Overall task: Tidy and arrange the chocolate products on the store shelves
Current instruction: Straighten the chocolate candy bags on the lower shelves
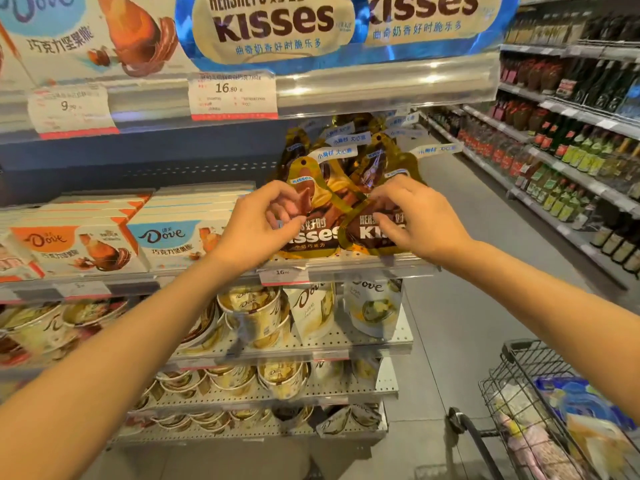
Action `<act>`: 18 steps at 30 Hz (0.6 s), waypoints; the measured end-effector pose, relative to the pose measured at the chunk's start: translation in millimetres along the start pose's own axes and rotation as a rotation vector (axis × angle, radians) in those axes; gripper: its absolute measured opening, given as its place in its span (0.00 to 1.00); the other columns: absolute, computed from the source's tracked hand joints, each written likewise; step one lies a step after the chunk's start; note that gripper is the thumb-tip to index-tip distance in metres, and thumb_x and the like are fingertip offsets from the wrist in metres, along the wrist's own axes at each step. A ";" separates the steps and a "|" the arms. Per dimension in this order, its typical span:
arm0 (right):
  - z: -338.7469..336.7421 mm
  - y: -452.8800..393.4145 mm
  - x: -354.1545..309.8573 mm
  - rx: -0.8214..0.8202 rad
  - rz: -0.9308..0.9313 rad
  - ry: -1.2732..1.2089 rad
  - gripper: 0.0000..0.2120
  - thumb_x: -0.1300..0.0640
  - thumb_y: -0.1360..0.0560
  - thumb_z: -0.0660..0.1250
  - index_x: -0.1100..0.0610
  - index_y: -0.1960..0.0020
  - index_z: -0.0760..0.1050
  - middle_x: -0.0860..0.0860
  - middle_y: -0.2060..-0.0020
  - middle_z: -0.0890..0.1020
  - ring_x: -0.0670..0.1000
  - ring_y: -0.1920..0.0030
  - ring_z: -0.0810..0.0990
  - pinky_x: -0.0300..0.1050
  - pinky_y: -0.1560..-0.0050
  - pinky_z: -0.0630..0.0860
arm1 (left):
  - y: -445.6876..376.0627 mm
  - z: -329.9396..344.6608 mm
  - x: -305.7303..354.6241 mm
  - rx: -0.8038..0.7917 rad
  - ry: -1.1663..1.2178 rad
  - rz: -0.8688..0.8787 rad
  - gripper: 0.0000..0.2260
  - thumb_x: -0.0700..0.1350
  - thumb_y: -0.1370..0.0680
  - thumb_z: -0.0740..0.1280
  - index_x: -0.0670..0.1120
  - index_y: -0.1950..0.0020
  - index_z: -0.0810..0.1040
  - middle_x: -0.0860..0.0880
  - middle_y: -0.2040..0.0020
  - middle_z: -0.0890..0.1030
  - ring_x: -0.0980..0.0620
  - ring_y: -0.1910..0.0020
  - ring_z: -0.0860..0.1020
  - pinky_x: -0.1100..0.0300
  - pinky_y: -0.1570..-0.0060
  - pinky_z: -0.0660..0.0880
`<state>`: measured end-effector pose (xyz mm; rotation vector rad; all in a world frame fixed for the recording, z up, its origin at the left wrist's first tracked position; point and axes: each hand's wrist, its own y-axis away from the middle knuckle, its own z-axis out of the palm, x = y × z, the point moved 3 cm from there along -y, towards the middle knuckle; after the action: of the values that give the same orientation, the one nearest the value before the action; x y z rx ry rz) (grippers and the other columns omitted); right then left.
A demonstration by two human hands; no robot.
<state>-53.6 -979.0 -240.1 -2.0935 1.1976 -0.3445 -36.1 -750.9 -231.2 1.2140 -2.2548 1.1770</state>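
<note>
Two hands, the left hand (258,225) and the right hand (414,216), are seen. Two gold Kisses bags (313,216) are counted at the front, with more behind, too crowded to number. Two blue Kisses bags (273,26) are shown above. One shopping cart (530,386) is seen.

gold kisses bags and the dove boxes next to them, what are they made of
Gold Kisses bags: apparently glossy metallised plastic film, since they crinkle and glint. Dove boxes: likely printed cardboard, with flat faces, sharp edges and neat stacking.
</note>
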 end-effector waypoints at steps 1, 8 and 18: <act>4.6 7.6 -1.6 -0.028 0.052 -0.069 0.12 0.57 0.27 0.67 0.59 0.45 0.76 0.53 0.55 0.80 0.52 0.56 0.78 0.47 0.57 0.76 | 6.8 3.5 -1.4 -0.036 0.052 -0.041 0.07 0.36 0.28 0.69 0.45 0.52 0.76 0.52 0.62 0.76 0.61 0.67 0.73 0.72 0.67 0.70; 50.8 70.1 -9.8 -0.315 0.335 -0.416 0.09 0.55 0.24 0.64 0.58 0.61 0.77 0.52 0.71 0.79 0.51 0.69 0.76 0.53 0.66 0.75 | 63.1 41.2 -47.9 -0.355 0.124 -0.257 0.06 0.36 0.27 0.70 0.45 0.63 0.80 0.62 0.71 0.78 0.65 0.70 0.74 0.68 0.64 0.72; 120.1 153.3 9.1 -0.406 0.909 -0.483 0.06 0.57 0.25 0.66 0.60 0.56 0.78 0.53 0.62 0.80 0.53 0.59 0.78 0.43 0.60 0.75 | 115.5 88.6 -125.8 -0.470 -0.520 -0.035 0.13 0.48 0.25 0.64 0.42 0.45 0.77 0.47 0.49 0.78 0.49 0.48 0.76 0.54 0.46 0.73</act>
<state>-84.7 -985.9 -432.4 -1.5493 1.8222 0.8223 -46.6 -718.4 -420.6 1.4596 -2.6412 0.2865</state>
